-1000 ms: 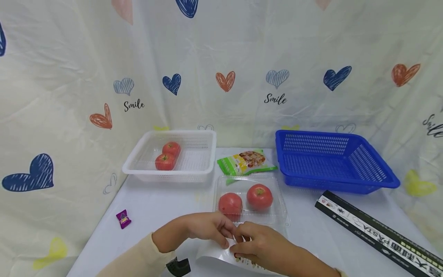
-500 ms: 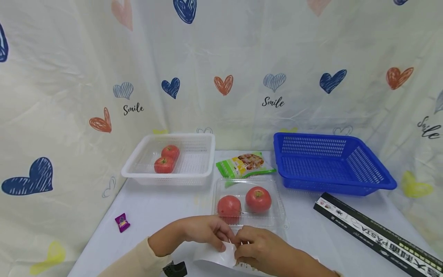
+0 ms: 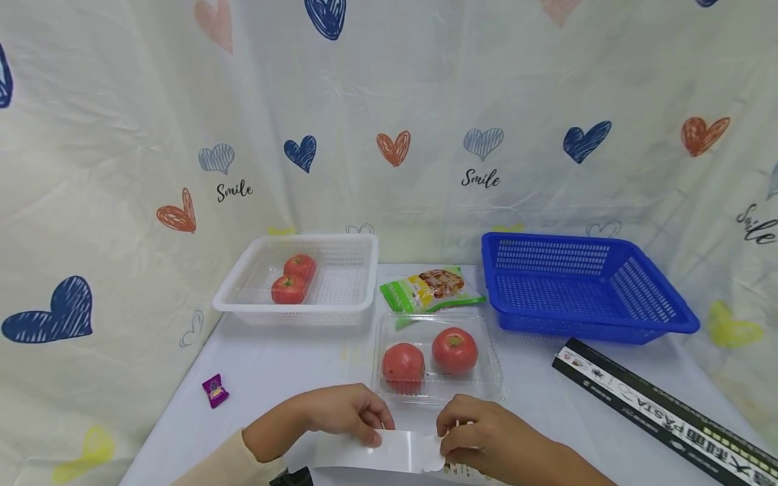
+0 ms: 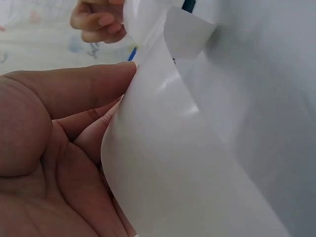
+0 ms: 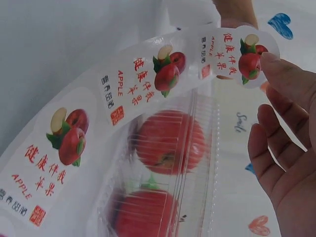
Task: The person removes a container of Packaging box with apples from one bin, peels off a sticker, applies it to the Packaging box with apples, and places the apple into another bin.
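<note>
A strip of apple labels on white backing paper (image 3: pixel 389 451) stretches between my hands. My left hand (image 3: pixel 349 413) pinches its edge; in the left wrist view the thumb (image 4: pixel 94 86) lies along the blank side, which curves away. At the strip's end, my right hand (image 3: pixel 480 432) pinches an apple label (image 5: pixel 252 59) between thumb and finger, seen in the right wrist view. Further printed labels (image 5: pixel 168 71) follow along the strip. Just beyond both hands stands a clear plastic box (image 3: pixel 486 388) with two red apples (image 3: pixel 454 350) inside, its lid down.
A white basket (image 3: pixel 358 297) at back left holds another clear box with two apples (image 3: pixel 288 289). A green food packet (image 3: pixel 434 289) lies behind the near box. A blue basket (image 3: pixel 583 287) stands back right, a black pasta box (image 3: pixel 662 412) in front, a purple sweet (image 3: pixel 215 391) far left.
My hands have moved apart, the right one to the right and the left one leftward. More of the white strip now shows between them, and the clear box's front edge is uncovered.
</note>
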Action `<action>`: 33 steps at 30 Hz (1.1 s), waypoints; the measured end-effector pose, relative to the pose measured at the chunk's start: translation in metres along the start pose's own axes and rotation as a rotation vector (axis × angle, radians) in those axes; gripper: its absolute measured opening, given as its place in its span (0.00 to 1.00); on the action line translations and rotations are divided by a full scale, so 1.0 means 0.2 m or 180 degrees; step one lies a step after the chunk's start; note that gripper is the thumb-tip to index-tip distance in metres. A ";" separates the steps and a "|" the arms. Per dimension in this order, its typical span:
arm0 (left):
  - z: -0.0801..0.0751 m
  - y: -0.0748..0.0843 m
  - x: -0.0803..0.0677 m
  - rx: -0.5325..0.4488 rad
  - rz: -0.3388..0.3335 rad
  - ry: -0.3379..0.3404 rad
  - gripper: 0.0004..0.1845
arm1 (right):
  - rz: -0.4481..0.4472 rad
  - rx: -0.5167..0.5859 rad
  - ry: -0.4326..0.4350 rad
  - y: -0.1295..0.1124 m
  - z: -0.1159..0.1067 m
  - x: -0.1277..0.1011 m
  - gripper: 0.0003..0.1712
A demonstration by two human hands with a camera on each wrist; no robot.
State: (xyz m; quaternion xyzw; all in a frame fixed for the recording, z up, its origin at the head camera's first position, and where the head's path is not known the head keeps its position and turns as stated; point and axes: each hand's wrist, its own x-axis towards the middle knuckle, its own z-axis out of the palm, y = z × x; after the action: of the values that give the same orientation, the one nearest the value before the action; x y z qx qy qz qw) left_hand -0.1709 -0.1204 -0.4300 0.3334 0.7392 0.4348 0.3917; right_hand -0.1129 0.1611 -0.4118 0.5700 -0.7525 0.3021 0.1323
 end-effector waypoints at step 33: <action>-0.28 -0.23 0.04 -0.0080 -0.0364 0.1335 0.26 | 0.2140 0.0639 -0.0100 0.18 -0.20 -0.03 0.17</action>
State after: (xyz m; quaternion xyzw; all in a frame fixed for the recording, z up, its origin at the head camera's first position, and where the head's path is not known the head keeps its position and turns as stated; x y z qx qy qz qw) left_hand -0.2306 -0.1531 -0.4574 0.1883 0.8167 0.4809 0.2575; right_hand -0.1500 0.1957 -0.3937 0.3050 -0.8666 0.3925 -0.0429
